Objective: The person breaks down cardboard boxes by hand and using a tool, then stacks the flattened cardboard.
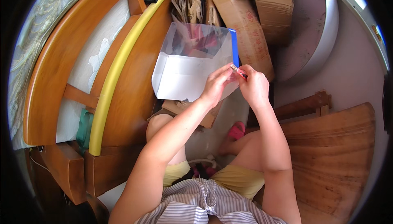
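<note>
In front of me hangs a clear plastic sleeve (201, 36) with a white lower panel (185, 78) and a blue strip (235, 47) along its right edge. My left hand (216, 84) pinches the sleeve near the bottom of that strip. A small red tool with a metal end (242, 73) is gripped in the fingers of my right hand (254, 84). Its metal end points up and left, against the left fingertips. What kind of tool it is cannot be made out. Parts of the sleeve's lower right corner are hidden behind both hands.
Cardboard boxes (271, 7) and stacked flattened cardboard (195, 1) stand ahead. A curved wooden headboard (135, 79) with a yellow edge strip (115, 67) rises at left. On the right is a wooden board (328, 159). More cardboard (212, 116) lies below the sleeve.
</note>
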`<state>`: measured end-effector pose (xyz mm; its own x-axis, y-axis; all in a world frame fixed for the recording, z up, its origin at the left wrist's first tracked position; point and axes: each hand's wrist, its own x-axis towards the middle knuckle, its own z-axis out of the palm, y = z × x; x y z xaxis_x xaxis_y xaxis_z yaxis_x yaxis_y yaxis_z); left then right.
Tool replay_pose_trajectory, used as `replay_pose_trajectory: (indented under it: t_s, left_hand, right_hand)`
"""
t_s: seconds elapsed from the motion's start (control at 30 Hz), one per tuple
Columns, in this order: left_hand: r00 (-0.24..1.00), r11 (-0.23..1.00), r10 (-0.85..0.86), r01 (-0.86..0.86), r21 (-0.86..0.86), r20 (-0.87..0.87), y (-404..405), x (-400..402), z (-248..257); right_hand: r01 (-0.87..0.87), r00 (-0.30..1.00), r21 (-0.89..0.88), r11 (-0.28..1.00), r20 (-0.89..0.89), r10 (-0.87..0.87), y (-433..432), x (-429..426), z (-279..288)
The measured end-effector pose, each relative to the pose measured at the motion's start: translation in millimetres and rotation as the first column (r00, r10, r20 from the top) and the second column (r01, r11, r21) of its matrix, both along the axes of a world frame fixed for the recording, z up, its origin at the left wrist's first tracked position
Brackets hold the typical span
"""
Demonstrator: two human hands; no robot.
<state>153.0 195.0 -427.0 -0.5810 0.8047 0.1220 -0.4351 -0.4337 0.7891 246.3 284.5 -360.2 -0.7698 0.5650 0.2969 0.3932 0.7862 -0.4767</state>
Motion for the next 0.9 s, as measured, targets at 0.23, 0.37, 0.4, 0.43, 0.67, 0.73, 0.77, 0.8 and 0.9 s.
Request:
replay_pose_trajectory:
  t_s: [0.23,0.37,0.4,0.43,0.67,0.73,0.77,0.8,0.9]
  left_hand:
    - [0.993,0.999,0.012,-0.008,-0.039,0.114,-0.9,-7.0,-0.1]
    - [0.989,1.0,-0.009,0.011,-0.011,0.149,-9.4,-10.7,9.0]
    - [0.991,1.0,-0.009,0.012,-0.019,0.133,-11.6,-10.9,13.4]
    - [0.991,1.0,-0.008,0.012,-0.023,0.134,-12.8,-11.5,14.8]
    - [0.998,1.0,-0.025,0.026,-0.01,0.059,-11.4,-22.2,16.0]
    - [0.998,0.998,-0.062,0.062,0.011,-0.03,-13.5,-26.5,21.8]
    - [0.998,0.998,-0.064,0.064,0.008,-0.024,-13.5,-25.2,23.8]
    - [0.999,0.999,-0.044,0.044,-0.004,-0.026,-12.8,-24.2,27.5]
    - [1.0,1.0,-0.014,0.014,-0.018,-0.016,-11.7,-24.4,28.1]
  right_hand:
    - [-0.055,0.997,-0.091,0.994,-0.059,0.049,-3.0,-5.3,-4.2]
    - [-0.16,0.981,-0.406,0.9,-0.163,0.102,-2.4,-8.7,-5.1]
    - [-0.161,0.981,-0.41,0.898,-0.163,0.102,-3.4,-9.0,-2.7]
    - [-0.151,0.985,-0.444,0.883,-0.139,0.098,-4.4,-8.8,0.4]
    - [-0.146,0.974,-0.349,0.926,-0.217,0.072,3.1,-13.6,-9.4]
    - [-0.144,0.971,-0.366,0.919,-0.23,0.061,2.2,-13.3,-5.9]
    - [-0.148,0.967,-0.379,0.914,-0.248,0.054,1.7,-13.4,-5.7]
    - [-0.145,0.966,-0.367,0.919,-0.253,0.052,4.0,-14.1,-7.3]
    - [-0.17,0.939,-0.304,0.938,-0.34,0.06,5.8,-14.2,-13.2]
